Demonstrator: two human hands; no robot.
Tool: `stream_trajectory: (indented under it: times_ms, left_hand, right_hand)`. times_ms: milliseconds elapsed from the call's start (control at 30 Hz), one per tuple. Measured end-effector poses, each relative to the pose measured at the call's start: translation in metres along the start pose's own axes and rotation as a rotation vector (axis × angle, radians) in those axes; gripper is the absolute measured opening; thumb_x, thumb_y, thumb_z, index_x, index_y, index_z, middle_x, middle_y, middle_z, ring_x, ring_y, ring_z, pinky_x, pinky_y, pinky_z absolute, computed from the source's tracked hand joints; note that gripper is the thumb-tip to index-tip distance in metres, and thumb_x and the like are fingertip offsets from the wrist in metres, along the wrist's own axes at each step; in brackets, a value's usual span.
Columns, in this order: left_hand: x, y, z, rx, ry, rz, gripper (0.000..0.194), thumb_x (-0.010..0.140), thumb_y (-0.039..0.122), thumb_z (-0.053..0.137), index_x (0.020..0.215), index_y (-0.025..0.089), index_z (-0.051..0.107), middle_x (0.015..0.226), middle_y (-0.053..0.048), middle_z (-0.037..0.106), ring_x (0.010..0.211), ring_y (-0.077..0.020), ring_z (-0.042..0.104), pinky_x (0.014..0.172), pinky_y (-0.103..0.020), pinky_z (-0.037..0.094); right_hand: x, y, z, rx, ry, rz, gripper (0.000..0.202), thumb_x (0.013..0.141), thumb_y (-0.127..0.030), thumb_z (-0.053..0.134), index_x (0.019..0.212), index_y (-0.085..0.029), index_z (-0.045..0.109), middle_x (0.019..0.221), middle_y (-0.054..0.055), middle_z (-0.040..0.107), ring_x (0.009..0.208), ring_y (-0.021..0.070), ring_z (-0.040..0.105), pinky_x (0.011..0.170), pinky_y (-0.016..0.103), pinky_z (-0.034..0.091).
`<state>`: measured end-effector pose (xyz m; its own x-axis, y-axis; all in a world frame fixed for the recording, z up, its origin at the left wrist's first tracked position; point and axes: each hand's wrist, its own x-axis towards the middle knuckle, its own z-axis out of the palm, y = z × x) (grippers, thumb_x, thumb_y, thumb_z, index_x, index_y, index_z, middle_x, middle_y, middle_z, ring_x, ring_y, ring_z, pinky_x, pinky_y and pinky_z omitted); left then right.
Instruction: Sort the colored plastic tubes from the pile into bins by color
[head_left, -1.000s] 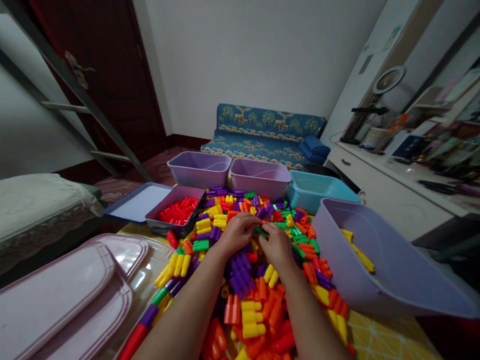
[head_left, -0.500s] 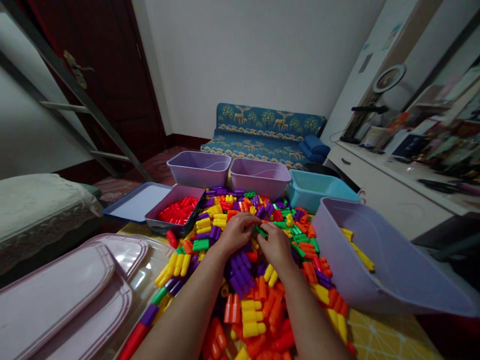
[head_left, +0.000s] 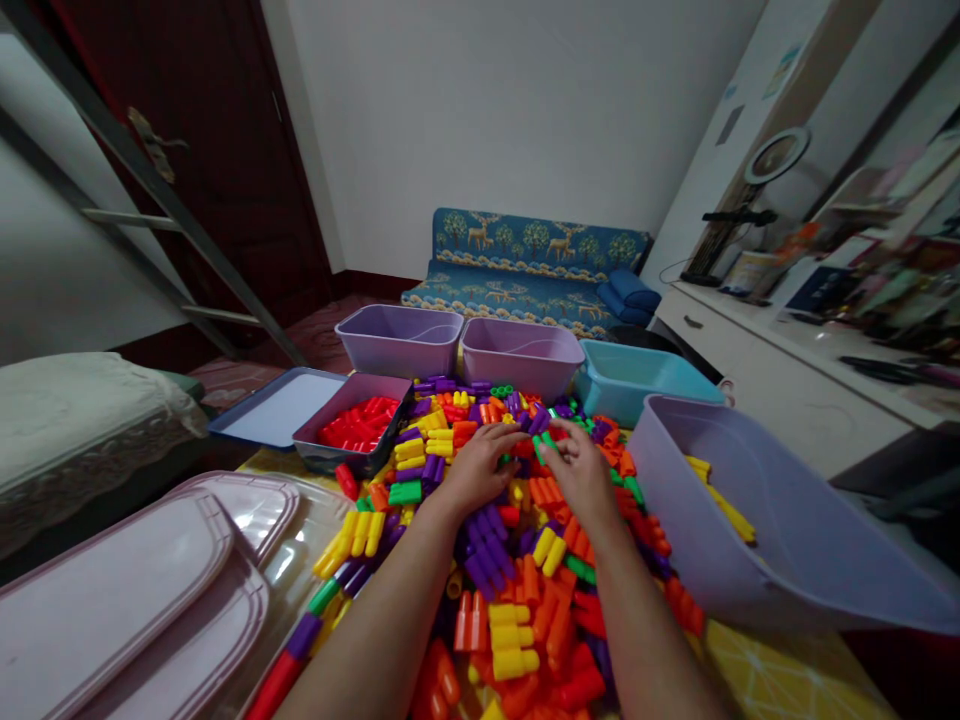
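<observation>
A wide heap of plastic building blocks in red, orange, yellow, green and purple covers the table in front of me. My left hand lies palm down on the heap, fingers curled among the pieces. Just to its right, my right hand pinches a small green block at its fingertips. The two hands sit close together over the middle of the heap. A dark tray holding only red blocks stands at the far left of the heap.
Two purple bins and a blue bin line the far edge. A large purple bin tilts at the right with yellow blocks inside. Pink lids lie at the left, a blue lid beyond them.
Both hands have shifted slightly forward and to the right across the heap. The right hand has lifted a green block away from the left hand.
</observation>
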<state>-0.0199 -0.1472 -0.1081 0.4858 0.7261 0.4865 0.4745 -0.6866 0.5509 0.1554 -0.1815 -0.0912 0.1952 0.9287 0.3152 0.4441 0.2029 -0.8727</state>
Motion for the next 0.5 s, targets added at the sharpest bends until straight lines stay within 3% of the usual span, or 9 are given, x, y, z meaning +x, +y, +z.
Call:
stream_trajectory:
  times_ms: [100, 200, 300, 367, 500]
  left_hand:
    - [0.000, -0.001, 0.001, -0.009, -0.003, -0.036, 0.045, 0.084, 0.006, 0.065, 0.126, 0.021, 0.065, 0.130, -0.005, 0.058, 0.122, -0.0220, 0.052, 0.105, -0.035, 0.043]
    - [0.000, -0.001, 0.001, -0.004, -0.013, -0.048, 0.045, 0.083, 0.005, 0.065, 0.126, 0.020, 0.065, 0.122, -0.005, 0.063, 0.115, -0.0226, 0.056, 0.101, -0.035, 0.046]
    - [0.001, -0.002, 0.000, 0.007, -0.013, -0.046, 0.045, 0.083, 0.005, 0.066, 0.126, 0.019, 0.065, 0.121, -0.005, 0.063, 0.115, -0.0230, 0.056, 0.100, -0.034, 0.046]
    - [0.001, -0.002, 0.000, 0.018, -0.021, -0.047, 0.045, 0.083, 0.006, 0.066, 0.127, 0.018, 0.065, 0.122, -0.006, 0.063, 0.116, -0.0232, 0.056, 0.101, -0.034, 0.046]
    - [0.001, -0.003, 0.000, 0.035, -0.033, -0.058, 0.044, 0.084, 0.008, 0.065, 0.127, 0.018, 0.064, 0.123, -0.007, 0.063, 0.116, -0.0231, 0.056, 0.101, -0.033, 0.046]
  right_hand:
    - [0.017, -0.002, -0.014, 0.265, 0.174, 0.106, 0.058, 0.073, -0.038, 0.065, 0.126, -0.016, 0.058, 0.063, -0.002, 0.059, 0.054, 0.0142, 0.058, 0.050, 0.023, 0.044]
    - [0.039, -0.007, -0.026, 0.536, 0.314, 0.224, 0.047, 0.065, -0.030, 0.069, 0.109, -0.014, 0.067, 0.067, -0.001, 0.061, 0.055, 0.0103, 0.057, 0.050, 0.019, 0.045]
    - [0.061, -0.013, -0.033, 0.763, 0.376, 0.281, 0.035, 0.063, -0.015, 0.063, 0.098, -0.015, 0.065, 0.068, -0.002, 0.060, 0.060, 0.0078, 0.059, 0.057, 0.017, 0.048]
    - [0.073, -0.017, -0.034, 0.782, 0.418, 0.297, 0.038, 0.064, -0.008, 0.058, 0.101, -0.016, 0.061, 0.069, -0.003, 0.059, 0.062, 0.0078, 0.061, 0.058, 0.016, 0.048]
    - [0.091, -0.024, -0.032, 0.653, 0.439, 0.315, 0.064, 0.066, -0.008, 0.058, 0.129, -0.018, 0.049, 0.087, -0.001, 0.060, 0.071, 0.0098, 0.063, 0.055, 0.017, 0.047]
